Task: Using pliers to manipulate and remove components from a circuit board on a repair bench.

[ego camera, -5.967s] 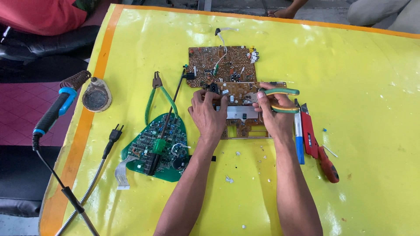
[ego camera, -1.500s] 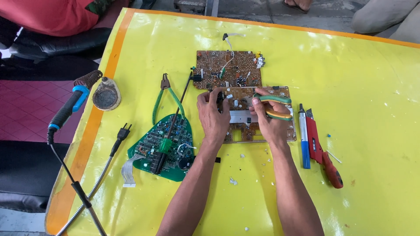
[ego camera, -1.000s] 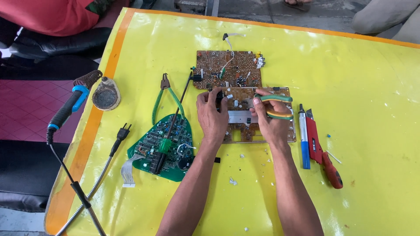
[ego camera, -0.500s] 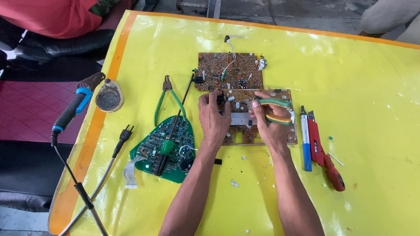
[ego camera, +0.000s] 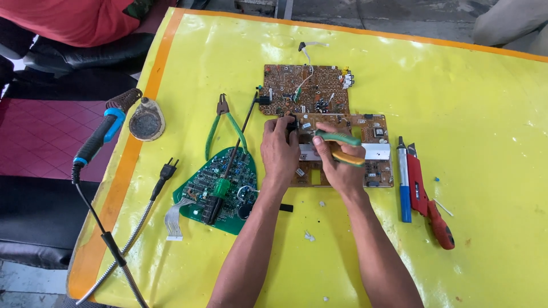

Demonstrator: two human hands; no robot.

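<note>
1. The surface (ego camera: 468, 102), covered in yellow sheeting, carried everything. Loose white scraps (ego camera: 309, 235) lay near the forearms; a sweep of an arm could have scattered them among the parts.
2. The brown circuit board (ego camera: 374, 122) lay at the middle of the surface, partly overlapped by a second brown board (ego camera: 305, 88) behind it. Pressure on one could have shifted the other.
3. The green circuit board (ego camera: 220, 182) lay just left of the left forearm, with a green-handled screwdriver (ego camera: 217, 191) resting across it. A nudge from the elbow could have rolled that tool off.
4. The left hand (ego camera: 279, 151) pressed down on the brown circuit board, its grip closed on a small dark part at the board's edge. Too much force could have cracked the board.
5. The right hand (ego camera: 339, 165) had its grip wrapped around pliers (ego camera: 342, 147) with green and orange handles, jaws hidden behind the left hand. A slip could have nipped the left fingers or torn a track.
6. The red cutter (ego camera: 428, 202) and blue pen-shaped tool (ego camera: 403, 182) lay just right of the board, within reach of a stray wrist.
</note>
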